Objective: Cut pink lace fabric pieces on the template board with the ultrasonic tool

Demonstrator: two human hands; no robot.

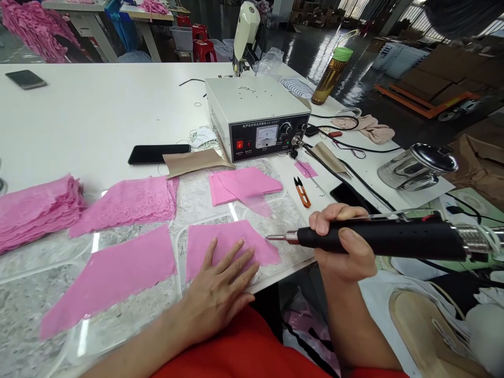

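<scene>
Right hand [342, 247] grip was wrapped tight round the black welding handpiece [378, 239], tip at 3 o'clock of the pink fabric piece [224, 244]. Left hand [220, 286] lay spread flat on it at the counter [98, 115] edge; best pressed taut, fingers clear of the tip.

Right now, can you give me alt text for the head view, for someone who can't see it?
The left hand presses flat on a pink fabric piece at the near edge of a white table, while the right hand grips a black handheld tool, its metal tip just beside the fabric's right edge. Behind sit more pink pieces, orange snips and a white control box.
</scene>
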